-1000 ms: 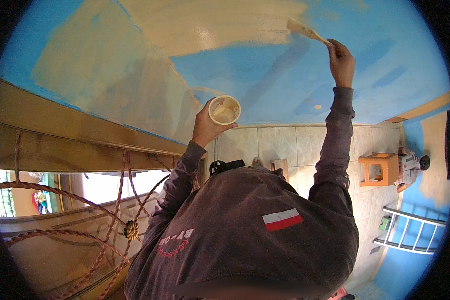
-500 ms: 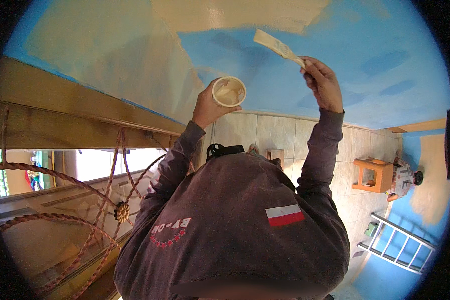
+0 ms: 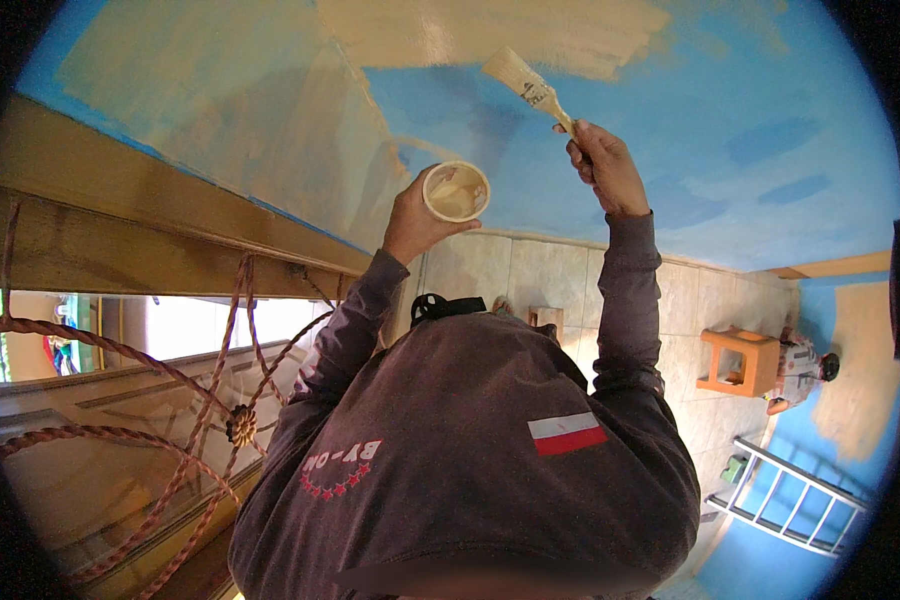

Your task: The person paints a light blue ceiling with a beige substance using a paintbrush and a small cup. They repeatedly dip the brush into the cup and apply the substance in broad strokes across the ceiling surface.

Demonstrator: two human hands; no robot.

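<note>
My left hand (image 3: 411, 217) is wrapped round a round tub (image 3: 457, 191) whose open top shows cream paint inside. In my right hand (image 3: 612, 170) is a paintbrush (image 3: 533, 90), gripped by its handle. Its paint-coated bristles point up and to the left, close to the blue wall (image 3: 590, 105); whether they touch it I cannot tell. Cream paint (image 3: 510, 25) covers the upper part of that wall and much of the wall to the left. The brush is higher than the tub and to its right.
A twisted metal grille (image 3: 242, 425) stands by the window at left, below a brown ledge (image 3: 120, 230). On the right, an orange stool (image 3: 738, 362) is beside another person (image 3: 798, 368). A metal ladder (image 3: 795, 500) leans near the blue side wall. Light tiles (image 3: 550, 262) cover the floor.
My right hand has shifted left and slightly down with the paintbrush, and the brush has turned to show more of its broad face. My left hand keeps the tub in nearly the same place.
</note>
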